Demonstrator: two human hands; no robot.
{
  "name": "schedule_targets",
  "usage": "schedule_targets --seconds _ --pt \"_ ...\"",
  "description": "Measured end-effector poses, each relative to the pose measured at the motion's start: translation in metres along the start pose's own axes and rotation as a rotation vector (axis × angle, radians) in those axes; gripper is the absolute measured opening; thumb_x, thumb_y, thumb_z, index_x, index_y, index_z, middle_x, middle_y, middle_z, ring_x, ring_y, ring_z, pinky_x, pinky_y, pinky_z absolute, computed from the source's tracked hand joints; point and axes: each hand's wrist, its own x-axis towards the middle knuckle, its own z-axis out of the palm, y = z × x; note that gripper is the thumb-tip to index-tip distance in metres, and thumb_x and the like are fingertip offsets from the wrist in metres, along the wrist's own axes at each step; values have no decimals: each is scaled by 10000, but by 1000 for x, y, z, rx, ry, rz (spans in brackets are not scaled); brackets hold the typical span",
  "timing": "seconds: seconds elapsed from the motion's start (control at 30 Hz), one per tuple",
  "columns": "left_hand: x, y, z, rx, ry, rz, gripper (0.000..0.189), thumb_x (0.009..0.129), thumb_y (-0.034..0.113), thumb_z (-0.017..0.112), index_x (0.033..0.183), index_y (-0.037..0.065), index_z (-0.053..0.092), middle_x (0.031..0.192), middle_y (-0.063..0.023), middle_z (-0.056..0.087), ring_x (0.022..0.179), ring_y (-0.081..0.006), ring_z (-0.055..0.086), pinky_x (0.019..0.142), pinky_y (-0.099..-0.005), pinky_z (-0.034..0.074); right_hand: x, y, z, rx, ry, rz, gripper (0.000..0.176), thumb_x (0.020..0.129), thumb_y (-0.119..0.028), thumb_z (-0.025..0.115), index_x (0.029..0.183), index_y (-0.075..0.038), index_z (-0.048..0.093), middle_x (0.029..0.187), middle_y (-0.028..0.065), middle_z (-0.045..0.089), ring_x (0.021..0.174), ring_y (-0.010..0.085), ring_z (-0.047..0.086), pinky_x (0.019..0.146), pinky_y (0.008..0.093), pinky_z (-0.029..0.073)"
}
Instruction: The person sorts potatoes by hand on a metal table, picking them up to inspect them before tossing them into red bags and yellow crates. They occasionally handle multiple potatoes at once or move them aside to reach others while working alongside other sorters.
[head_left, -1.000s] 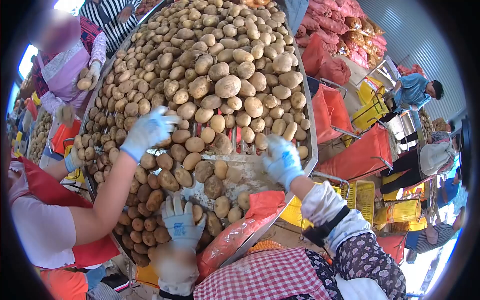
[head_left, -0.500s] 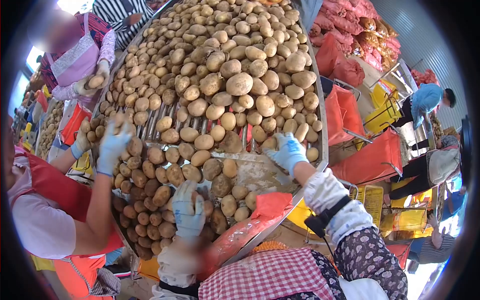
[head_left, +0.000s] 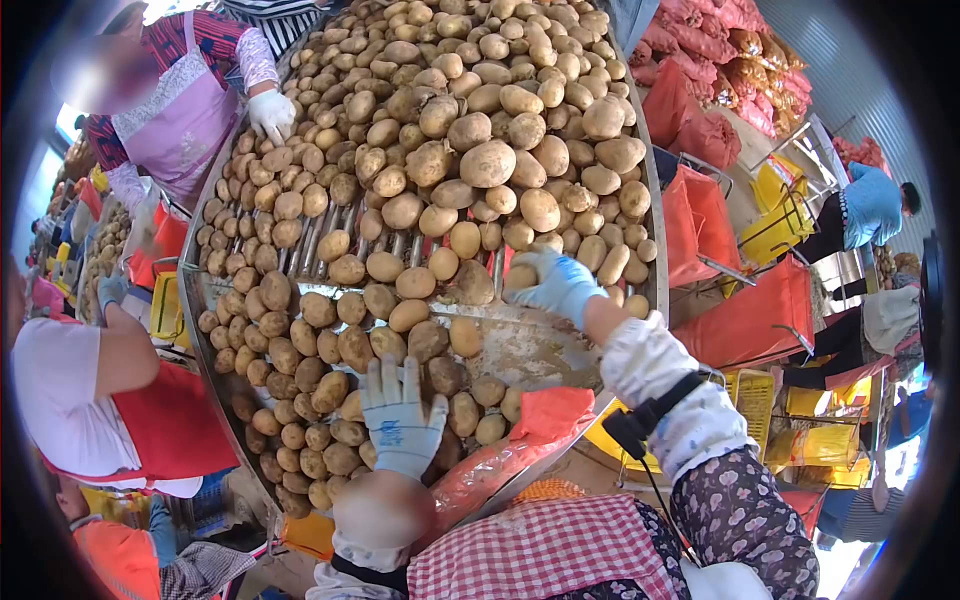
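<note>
My left hand (head_left: 402,415), in a pale blue-and-white glove, lies on potatoes (head_left: 330,390) on the near metal ledge. Its fingers point away from me, stretched out and spread. Farther right, my right hand (head_left: 562,287) wears a similar glove; its fingers curl round a potato (head_left: 520,278) at the near end of the rollers (head_left: 322,245). The fingertips and part of that potato are hidden. A deep heap of potatoes (head_left: 480,120) covers the sorting table beyond both hands. Bare wet metal (head_left: 540,340) shows between my hands.
A red plastic sheet (head_left: 510,450) lies over the near edge. At left stand a person in a red apron (head_left: 170,425) and another in a purple apron (head_left: 180,125), whose gloved hand touches the heap. Red bags (head_left: 750,320) and yellow crates (head_left: 745,400) stand at right.
My left hand's fingers have spread, and my right hand has shifted slightly left. The red-aproned person's gloved hand has left the potatoes. The purple-aproned person's hand now reaches onto the heap.
</note>
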Motion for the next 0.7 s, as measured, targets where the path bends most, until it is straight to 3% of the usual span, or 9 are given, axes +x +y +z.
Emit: schedule_targets --seconds 0.07,0.17,0.3,0.33,0.37,0.47,0.5,0.57,0.7 --pt "7 -5 -4 21 182 12 635 768 304 658 1329 72 472 1426 -204 393 1353 -414 298 1110 -571 199 7 -21 -2 -187 -214 48 612 727 -513 705 1263 -246 579 1469 236 316 1128 403 577 959 430 480" --pt "53 26 -22 -14 -14 127 610 772 301 663 1309 67 493 1402 -185 415 1339 -402 321 1123 -554 191 6 -32 0 -241 -322 114 630 772 -465 705 1338 -269 510 1515 200 262 1230 377 513 993 420 461" --pt "83 29 43 151 -14 206 593 770 317 674 1283 65 516 1315 -168 498 1304 -386 370 1139 -528 179 -4 -29 12 -273 -313 220 628 799 -418 700 1371 -294 472 1547 193 178 1250 364 503 1008 451 450" --pt "92 27 49 177 -57 179 620 752 331 694 1283 66 515 1273 -159 532 1292 -375 385 1148 -520 156 -6 -25 16 -327 -254 153 650 813 -423 696 1383 -220 457 1454 194 376 1105 318 609 854 405 535" --pt "96 26 51 203 -106 153 647 733 345 714 1282 66 514 1232 -151 567 1281 -365 399 1157 -512 133 -11 -16 20 -325 -252 155 650 813 -423 696 1383 -220 457 1454 194 376 1105 318 609 854 405 535" --pt "90 25 11 -186 -2 27 600 778 270 716 1290 42 501 1186 -185 590 1172 -341 518 1082 -439 325 -23 36 47 1211 -21 168 598 869 -514 627 1301 -118 506 969 80 669 650 175 616 473 254 461" --pt "85 24 8 -490 65 -105 559 821 255 689 1294 29 495 1204 -200 581 1139 -324 551 1037 -410 394 -37 23 34 1209 -12 177 598 869 -514 627 1301 -118 506 969 80 669 650 175 616 473 254 461" --pt "76 33 -4 -1467 87 -371 503 911 178 609 1350 12 429 1197 -133 583 1080 -181 564 930 -277 472 -70 -6 8 1974 -195 294 608 881 -624 525 1257 -147 541 962 77 663 646 188 622 472 265 466" --pt "69 80 -25 -1429 103 -210 500 962 232 553 1382 15 392 1278 -119 522 1099 -183 548 953 -280 461 -88 -29 15 2096 -292 288 643 873 -692 444 1242 -176 554 1000 68 667 739 225 656 505 334 492"
